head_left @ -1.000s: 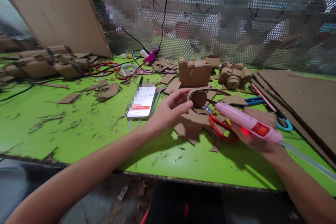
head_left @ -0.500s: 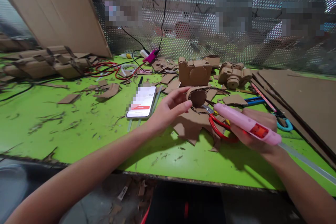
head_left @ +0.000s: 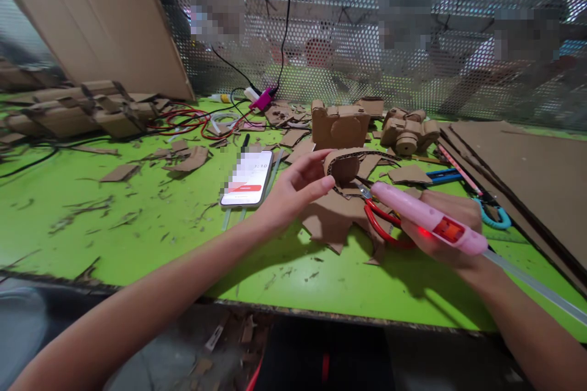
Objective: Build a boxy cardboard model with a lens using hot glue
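Note:
My left hand [head_left: 300, 186] pinches a small round cardboard piece [head_left: 345, 170] with a corrugated strip curling around its edge; the strip's loose tail trails to the right. In my right hand [head_left: 443, 220] is a pink hot glue gun [head_left: 424, 214], gripped from below, with a clear glue stick coming out of its back end. The gun's tip is close to the lower right of the round piece; whether it touches cannot be made out. Red-handled scissors [head_left: 383, 229] lie beneath the gun, their handles partly hidden. Cut cardboard scraps [head_left: 328, 220] lie under both hands.
A phone [head_left: 246, 180] lies left of my hands. Behind are a cardboard camera body [head_left: 340, 125] and a finished-looking cardboard camera [head_left: 409, 132]. Cardboard sheets [head_left: 523, 165] and a blue cutter [head_left: 444, 176] are to the right. Cables, a purple plug [head_left: 263, 99] and a perforated metal screen stand at the back.
The glue gun has shifted very slightly left, and the round cardboard piece has tilted a little in my left hand. Both hands keep their hold.

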`<state>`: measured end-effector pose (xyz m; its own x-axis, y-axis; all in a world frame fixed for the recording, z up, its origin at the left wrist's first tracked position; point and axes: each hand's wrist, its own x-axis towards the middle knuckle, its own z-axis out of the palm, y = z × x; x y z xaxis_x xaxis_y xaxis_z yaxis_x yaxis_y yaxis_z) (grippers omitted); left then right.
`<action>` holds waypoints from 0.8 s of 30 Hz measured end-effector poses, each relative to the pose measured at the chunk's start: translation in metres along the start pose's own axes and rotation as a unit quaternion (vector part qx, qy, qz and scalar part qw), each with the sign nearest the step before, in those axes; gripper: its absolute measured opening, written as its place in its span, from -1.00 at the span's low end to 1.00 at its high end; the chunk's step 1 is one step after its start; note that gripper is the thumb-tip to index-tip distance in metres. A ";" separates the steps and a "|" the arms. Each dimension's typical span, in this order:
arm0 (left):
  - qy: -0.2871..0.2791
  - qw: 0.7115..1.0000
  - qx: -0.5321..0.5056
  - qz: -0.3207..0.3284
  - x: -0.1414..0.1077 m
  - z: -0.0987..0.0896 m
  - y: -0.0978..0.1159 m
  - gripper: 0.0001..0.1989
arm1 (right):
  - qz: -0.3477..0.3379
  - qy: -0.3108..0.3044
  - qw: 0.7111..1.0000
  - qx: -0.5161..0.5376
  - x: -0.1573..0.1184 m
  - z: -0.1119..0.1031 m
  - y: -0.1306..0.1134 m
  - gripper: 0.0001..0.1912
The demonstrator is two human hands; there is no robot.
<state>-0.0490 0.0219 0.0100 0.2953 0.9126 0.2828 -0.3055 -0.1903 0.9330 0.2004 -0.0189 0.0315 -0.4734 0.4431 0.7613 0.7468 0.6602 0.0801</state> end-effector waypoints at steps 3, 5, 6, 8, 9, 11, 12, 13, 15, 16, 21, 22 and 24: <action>-0.003 1.000 -0.009 0.008 0.000 0.000 0.001 -0.44 | -0.011 -0.007 1.000 0.001 -0.001 0.000 0.002 -0.72; -0.010 1.000 -0.016 0.013 0.000 0.001 0.002 -0.45 | -0.015 0.005 1.000 0.011 -0.001 -0.001 0.002 -0.78; -0.014 1.000 -0.020 0.015 -0.001 0.001 0.002 -0.46 | -0.018 0.011 1.000 0.014 -0.001 -0.001 0.002 -0.80; -0.022 0.999 -0.023 0.018 -0.001 0.001 0.004 -0.47 | -0.026 0.021 0.999 0.010 -0.001 -0.001 0.002 -0.81; -0.024 0.999 -0.023 0.019 -0.001 0.001 0.004 -0.47 | -0.028 0.021 0.999 0.005 -0.001 0.000 0.002 -0.80; -0.026 0.999 -0.019 0.020 -0.001 0.002 0.004 -0.46 | -0.022 0.020 0.999 0.013 -0.001 0.001 0.002 -0.80; -0.026 0.999 -0.016 0.020 -0.001 0.001 0.004 -0.45 | -0.013 0.023 0.999 0.026 -0.001 0.002 0.003 -0.80; -0.026 0.999 -0.014 0.020 -0.001 0.001 0.004 -0.44 | -0.007 0.025 0.999 0.037 -0.002 0.003 0.003 -0.80; -0.027 0.999 -0.012 0.021 -0.001 0.001 0.004 -0.42 | -0.005 0.021 0.999 0.046 -0.003 0.005 0.003 -0.82; -0.028 0.999 -0.013 0.023 -0.001 0.001 0.004 -0.42 | -0.004 0.016 0.999 0.043 -0.003 0.005 0.003 -0.82; -0.033 0.999 -0.019 0.031 -0.001 0.001 0.004 -0.45 | 0.026 -0.010 0.998 0.057 -0.005 0.003 0.001 -0.81; -0.033 0.999 -0.021 0.033 -0.001 0.001 0.004 -0.46 | 0.033 -0.018 0.997 0.060 -0.005 0.003 0.001 -0.82; -0.033 0.999 -0.024 0.034 -0.001 0.001 0.004 -0.47 | 0.048 -0.022 0.997 0.059 -0.007 0.003 0.001 -0.86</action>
<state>-0.0495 0.0201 0.0140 0.3315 0.8721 0.3599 -0.3692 -0.2312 0.9001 0.2033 -0.0197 0.0243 -0.4245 0.5329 0.7320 0.7310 0.6787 -0.0702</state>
